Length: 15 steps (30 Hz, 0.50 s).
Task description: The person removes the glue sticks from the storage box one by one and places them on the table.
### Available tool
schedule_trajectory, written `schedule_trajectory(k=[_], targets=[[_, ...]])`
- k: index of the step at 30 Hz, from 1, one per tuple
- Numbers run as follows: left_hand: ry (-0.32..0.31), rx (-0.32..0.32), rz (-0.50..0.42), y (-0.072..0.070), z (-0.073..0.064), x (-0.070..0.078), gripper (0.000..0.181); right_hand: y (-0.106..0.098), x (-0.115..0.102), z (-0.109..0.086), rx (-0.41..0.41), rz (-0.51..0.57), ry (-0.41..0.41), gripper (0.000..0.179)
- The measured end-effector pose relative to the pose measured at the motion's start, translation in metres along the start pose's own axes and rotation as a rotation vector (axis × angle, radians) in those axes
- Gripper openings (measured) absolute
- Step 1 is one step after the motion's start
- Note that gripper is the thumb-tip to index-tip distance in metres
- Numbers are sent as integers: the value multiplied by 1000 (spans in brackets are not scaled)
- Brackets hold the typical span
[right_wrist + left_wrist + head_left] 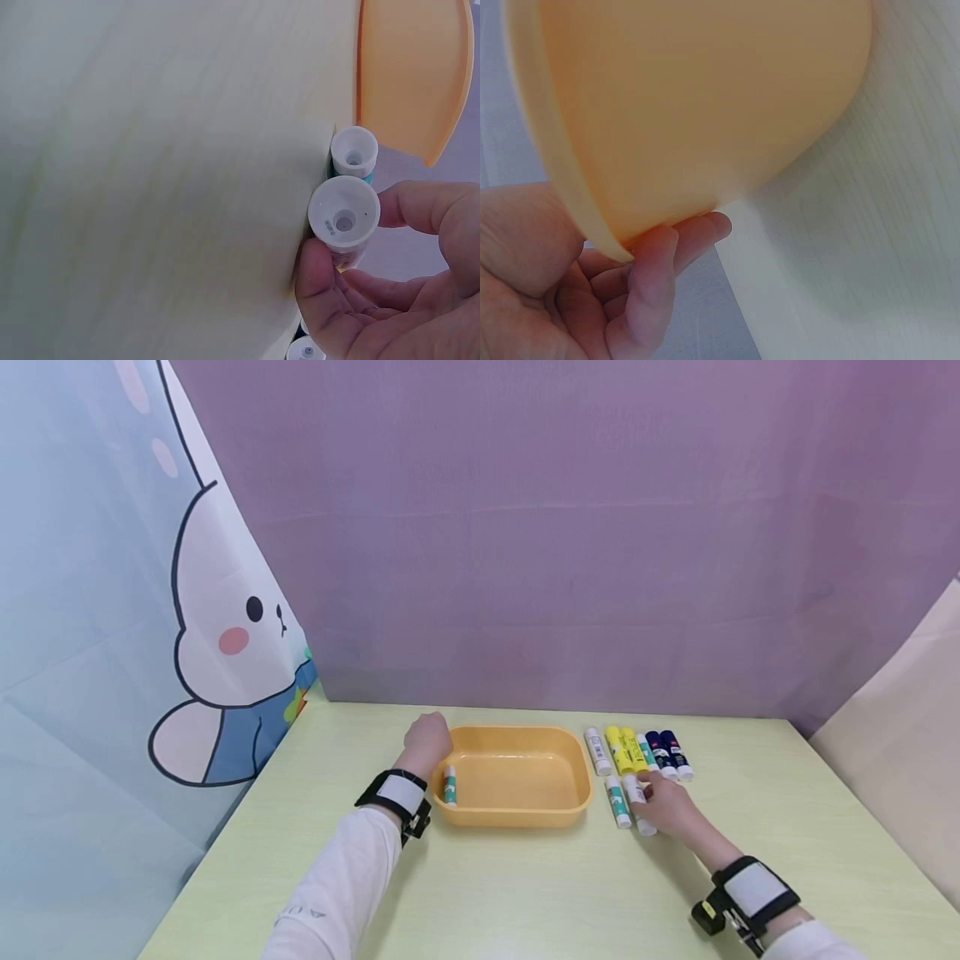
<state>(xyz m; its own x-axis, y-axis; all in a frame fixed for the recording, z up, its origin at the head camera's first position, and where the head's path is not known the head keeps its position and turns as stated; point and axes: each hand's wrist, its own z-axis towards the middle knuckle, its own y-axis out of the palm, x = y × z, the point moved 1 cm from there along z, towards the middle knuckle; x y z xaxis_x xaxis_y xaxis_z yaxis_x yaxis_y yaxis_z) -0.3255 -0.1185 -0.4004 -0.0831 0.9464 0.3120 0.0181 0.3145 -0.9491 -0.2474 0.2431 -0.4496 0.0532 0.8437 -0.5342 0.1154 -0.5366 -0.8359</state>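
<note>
In the head view, my left hand [427,742] grips the left end of an orange plastic tray [513,817]. The left wrist view shows its fingers [649,289] curled against the tray's outer wall below the rim. A teal-and-white glue stick [450,785] stands inside at the tray's left end. To the right of the tray, my right hand [666,806] pinches a white glue stick [635,789]; its round white base [343,212] faces the right wrist camera. Another teal-and-white glue stick [617,802] lies just left of the pinched one.
Behind the right hand lies a row of glue sticks: a white one [597,750], two yellow ones [618,750], a teal-and-white one and two navy ones [677,754]. A purple cloth [555,543] hangs at the table's [540,893] far edge.
</note>
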Motion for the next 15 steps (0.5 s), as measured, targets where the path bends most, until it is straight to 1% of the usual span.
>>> schedule_trajectory(k=[9,15], targets=[[-4,-5,1,1,-1,1,13,0,0,0,0,-7,-1,59],[-10,-12,7,1,0,1,13,0,0,0,-5,-1,17,59]])
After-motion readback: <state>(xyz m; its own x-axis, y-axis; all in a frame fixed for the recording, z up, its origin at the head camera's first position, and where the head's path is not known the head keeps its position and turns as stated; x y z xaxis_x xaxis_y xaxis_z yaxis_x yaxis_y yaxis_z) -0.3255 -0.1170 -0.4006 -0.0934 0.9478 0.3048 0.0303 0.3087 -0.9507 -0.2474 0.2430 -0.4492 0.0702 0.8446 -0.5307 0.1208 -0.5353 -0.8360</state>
